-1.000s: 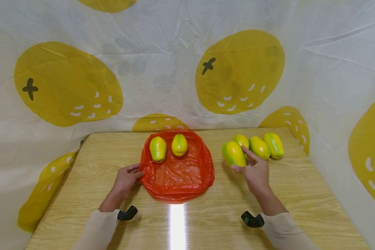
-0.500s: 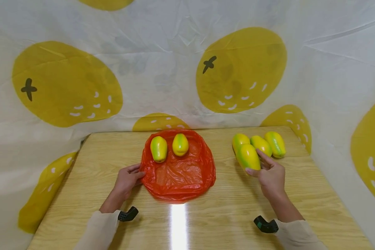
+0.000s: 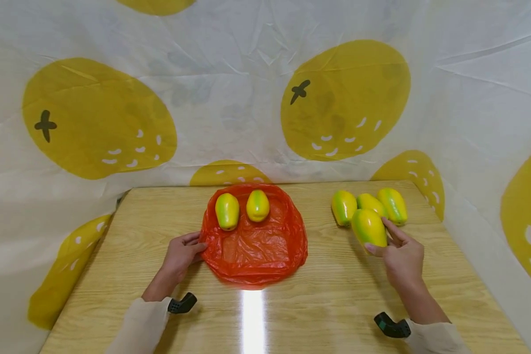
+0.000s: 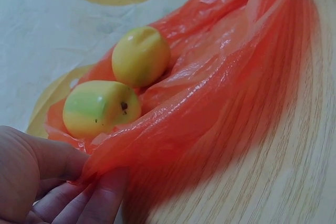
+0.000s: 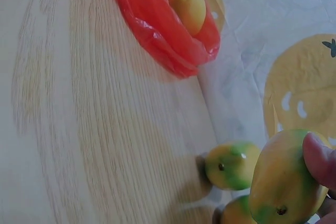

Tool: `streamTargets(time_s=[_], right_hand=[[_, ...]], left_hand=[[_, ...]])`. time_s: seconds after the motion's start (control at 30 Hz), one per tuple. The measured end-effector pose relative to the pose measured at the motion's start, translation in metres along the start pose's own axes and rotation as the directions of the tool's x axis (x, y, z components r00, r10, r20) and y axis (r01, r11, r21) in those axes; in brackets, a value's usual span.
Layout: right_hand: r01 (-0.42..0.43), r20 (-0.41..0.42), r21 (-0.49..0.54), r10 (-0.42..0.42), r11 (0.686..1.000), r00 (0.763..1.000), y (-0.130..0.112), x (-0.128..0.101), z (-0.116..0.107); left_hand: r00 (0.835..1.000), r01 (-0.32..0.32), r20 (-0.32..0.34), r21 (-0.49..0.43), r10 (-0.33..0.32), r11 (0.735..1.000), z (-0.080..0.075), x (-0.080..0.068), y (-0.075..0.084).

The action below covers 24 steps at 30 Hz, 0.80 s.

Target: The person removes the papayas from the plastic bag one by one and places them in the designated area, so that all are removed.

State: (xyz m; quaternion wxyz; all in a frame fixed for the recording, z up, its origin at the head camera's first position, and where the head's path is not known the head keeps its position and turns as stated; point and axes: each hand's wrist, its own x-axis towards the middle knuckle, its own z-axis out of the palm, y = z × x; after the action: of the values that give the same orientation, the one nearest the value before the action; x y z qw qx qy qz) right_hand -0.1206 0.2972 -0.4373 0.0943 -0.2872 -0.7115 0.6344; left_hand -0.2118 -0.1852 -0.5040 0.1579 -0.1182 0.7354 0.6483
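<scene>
My left hand [image 3: 180, 255] pinches the left rim of a red plastic bag [image 3: 256, 246] between thumb and fingers. The bag lies spread with its mouth up, and two yellow-green papayas sit in its far part: one papaya [image 3: 227, 212] at the left, another papaya [image 3: 258, 206] beside it. To the right, my right hand [image 3: 404, 255] grips a papaya [image 3: 368, 228] from its right side; in the right wrist view the thumb presses on this held papaya [image 5: 286, 182]. Its fingers are mostly hidden behind the fruit there.
Behind the held fruit, three more stand in a row: a left papaya [image 3: 344, 208], a partly covered middle papaya [image 3: 371, 203] and a right papaya [image 3: 392, 206]. They are near the far edge of the wooden table [image 3: 318, 305]. A fruit-print cloth [image 3: 230, 98] hangs behind.
My right hand has moved right and nearer to me with the papaya, passing in front of the row and uncovering the leftmost papaya. The left hand keeps its hold on the bag.
</scene>
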Motion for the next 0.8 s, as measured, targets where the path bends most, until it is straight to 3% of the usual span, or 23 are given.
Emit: streamTargets(time_s=[0.33,0.8], right_hand=[[-0.026,-0.053,0.017,0.027,1.000,0.998,0.006,0.007,-0.025],[-0.044,-0.105,0.037,0.048,0.998,0.993,0.009,0.012,-0.039]], left_hand=[[1.000,-0.011,0.000,0.019,0.011,1.000,0.003,0.001,0.003],[1.000,-0.001,-0.007,0.023,0.001,1.000,0.000,-0.001,0.003]])
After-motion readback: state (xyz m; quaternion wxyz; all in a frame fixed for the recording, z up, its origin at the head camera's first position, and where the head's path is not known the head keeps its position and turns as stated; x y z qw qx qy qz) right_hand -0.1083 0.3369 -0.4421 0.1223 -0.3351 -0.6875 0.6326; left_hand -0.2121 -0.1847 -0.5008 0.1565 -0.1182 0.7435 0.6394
